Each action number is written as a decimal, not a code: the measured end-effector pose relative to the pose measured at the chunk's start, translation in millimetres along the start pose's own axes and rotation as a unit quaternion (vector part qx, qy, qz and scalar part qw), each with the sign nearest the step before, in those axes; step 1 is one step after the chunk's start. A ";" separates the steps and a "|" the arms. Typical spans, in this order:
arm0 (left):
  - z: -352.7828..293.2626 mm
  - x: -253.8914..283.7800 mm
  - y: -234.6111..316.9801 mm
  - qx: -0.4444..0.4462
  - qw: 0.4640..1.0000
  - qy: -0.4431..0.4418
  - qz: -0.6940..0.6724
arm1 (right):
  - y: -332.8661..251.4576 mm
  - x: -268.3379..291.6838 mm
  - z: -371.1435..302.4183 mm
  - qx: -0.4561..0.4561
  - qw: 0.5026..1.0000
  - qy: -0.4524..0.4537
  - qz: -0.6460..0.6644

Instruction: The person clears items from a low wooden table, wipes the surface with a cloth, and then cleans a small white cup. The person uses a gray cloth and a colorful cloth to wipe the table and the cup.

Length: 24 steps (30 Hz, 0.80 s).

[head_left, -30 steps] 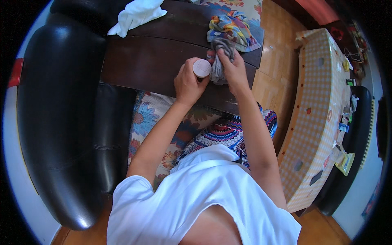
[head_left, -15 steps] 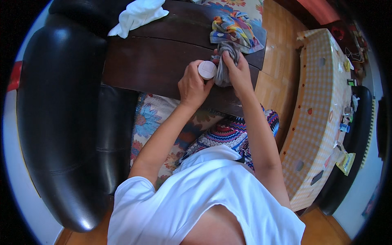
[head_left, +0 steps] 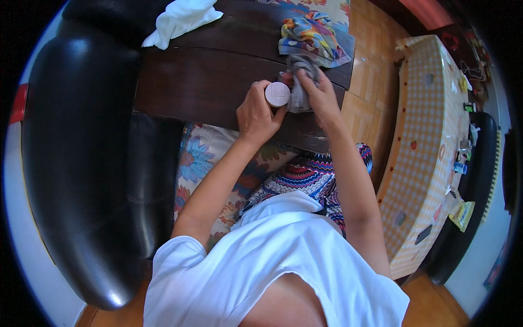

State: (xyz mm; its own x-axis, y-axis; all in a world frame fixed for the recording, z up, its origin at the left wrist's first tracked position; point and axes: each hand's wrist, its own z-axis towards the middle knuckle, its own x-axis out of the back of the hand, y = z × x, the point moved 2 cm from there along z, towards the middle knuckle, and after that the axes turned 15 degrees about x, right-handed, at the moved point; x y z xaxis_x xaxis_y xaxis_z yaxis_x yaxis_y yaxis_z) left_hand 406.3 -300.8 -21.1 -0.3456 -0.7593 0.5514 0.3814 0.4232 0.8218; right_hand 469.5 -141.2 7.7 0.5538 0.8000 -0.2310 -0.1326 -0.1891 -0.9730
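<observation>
My left hand (head_left: pixel 256 111) is wrapped round a container with a round, pale pinkish-white lid (head_left: pixel 277 94), its top facing up. Most of the container's body is hidden by the hand and lid. Just to its right, my right hand (head_left: pixel 322 98) grips a bunched grey cloth (head_left: pixel 300 99), thumb on top. The cloth hangs beside the lid; I cannot tell whether the two touch. Both hands are over the near right part of the dark wooden table (head_left: pixel 185 87). Beyond the cloth lies a crumpled multicoloured cloth (head_left: pixel 309 37).
A white cloth (head_left: pixel 182 23) lies at the table's far left. A black leather sofa (head_left: pixel 76 163) stands on the left. On the right, past a strip of wooden floor (head_left: pixel 362 109), is a table with a checked cloth (head_left: pixel 417 147), a phone (head_left: pixel 423 234) and small items on it.
The grey cloth has shifted slightly and its folds have changed in my right hand. My left hand keeps the lidded container in nearly the same place.
</observation>
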 end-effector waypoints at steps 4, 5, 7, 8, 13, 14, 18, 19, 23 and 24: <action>4.1 1.4 4.6 -0.020 1.000 -0.001 -0.004 | -1.6 -10.3 -23.7 0.146 0.968 -0.113 -0.172; 3.9 -0.6 1.1 -0.014 1.000 -0.001 0.007 | 0.3 -13.6 -21.6 0.161 0.965 -0.098 -0.182; 4.4 1.0 5.4 -0.022 1.000 0.001 0.009 | 2.3 -14.7 -7.5 0.141 0.969 -0.060 -0.193; 3.8 -0.1 6.3 -0.021 1.000 0.000 0.010 | 3.2 -14.3 -1.2 0.131 0.971 -0.040 -0.198; 1.3 -1.8 0.5 -0.012 1.000 -0.002 0.022 | -1.8 -18.0 -15.4 0.107 0.980 -0.047 -0.161; 1.7 -1.9 0.2 -0.010 1.000 -0.003 0.022 | -3.0 -18.6 -21.9 0.119 0.978 -0.050 -0.162; 1.2 -3.6 3.5 -0.014 1.000 0.006 0.018 | 8.4 -10.5 -21.8 0.157 0.964 -0.053 -0.209; 1.9 -3.1 5.1 -0.019 1.000 0.013 0.017 | 4.0 -13.7 -14.0 0.146 0.961 -0.044 -0.229; 1.5 -3.2 4.6 -0.021 1.000 -0.003 0.000 | 16.2 -4.7 1.1 0.127 0.965 -0.010 -0.228; 2.2 -4.0 4.7 -0.018 1.000 -0.006 -0.005 | 20.2 -0.1 1.5 0.117 0.973 -0.006 -0.201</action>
State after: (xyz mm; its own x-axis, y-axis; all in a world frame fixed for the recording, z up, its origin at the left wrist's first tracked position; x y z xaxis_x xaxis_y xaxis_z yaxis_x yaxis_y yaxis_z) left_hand 407.6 -294.7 -19.1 -0.3602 -0.7568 0.5455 0.4093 0.3972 0.8214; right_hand 465.5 -144.3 -11.9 0.5895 0.7898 0.1691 -0.0921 0.2737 -0.9574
